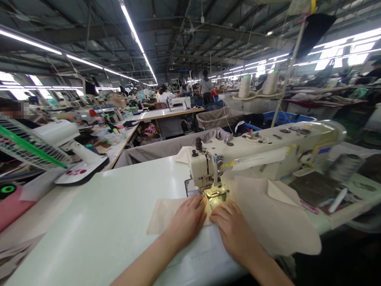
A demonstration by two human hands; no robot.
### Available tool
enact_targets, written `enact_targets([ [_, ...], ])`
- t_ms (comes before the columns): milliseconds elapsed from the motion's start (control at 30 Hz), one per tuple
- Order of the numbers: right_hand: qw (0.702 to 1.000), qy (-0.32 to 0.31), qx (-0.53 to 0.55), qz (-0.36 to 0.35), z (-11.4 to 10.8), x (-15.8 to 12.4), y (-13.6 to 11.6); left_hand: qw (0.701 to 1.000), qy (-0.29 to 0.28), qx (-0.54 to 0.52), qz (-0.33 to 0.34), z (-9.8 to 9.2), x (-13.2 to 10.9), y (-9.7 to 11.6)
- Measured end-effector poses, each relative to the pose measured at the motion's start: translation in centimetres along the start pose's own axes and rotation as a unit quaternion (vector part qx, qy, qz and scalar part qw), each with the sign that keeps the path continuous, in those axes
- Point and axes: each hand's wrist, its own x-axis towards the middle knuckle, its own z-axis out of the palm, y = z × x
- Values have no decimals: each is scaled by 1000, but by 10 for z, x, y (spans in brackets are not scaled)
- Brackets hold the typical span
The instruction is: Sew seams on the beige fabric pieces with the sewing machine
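A cream-coloured sewing machine (pixel 259 153) stands on a pale green table, its needle area lit yellow. Beige fabric (pixel 268 211) spreads under and to the right of the machine's head, with a smaller part of it out to the left. My left hand (pixel 188 216) bears down on the fabric just left of the presser foot, fingers bent and together. Close beside the needle plate (pixel 217 194), my right hand (pixel 232 225) has its curled fingers closed on the fabric's near part. The fingertips' grip is partly hidden.
A white fan (pixel 81 163) with a green-rimmed guard stands at left. Thread cones (pixel 245 87) rise behind the machine. A grey cone (pixel 344 167) and a pale-handled tool (pixel 338 200) lie at right. Beyond the table are cloth-lined bins (pixel 147 148) and people working.
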Motion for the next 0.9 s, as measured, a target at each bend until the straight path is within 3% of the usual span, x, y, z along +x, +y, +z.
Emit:
enact_targets([
  [167, 1000, 14, 15, 2, 1, 0, 0, 1000, 9, -6, -5, 2, -1, 0],
  [567, 999, -15, -34, 5, -1, 3, -1, 1000, 21, 6, 12, 4, 1, -7],
  [900, 999, -12, -35, -12, 0, -12, -3, 997, 9, -9, 78, -1, -27, 20],
])
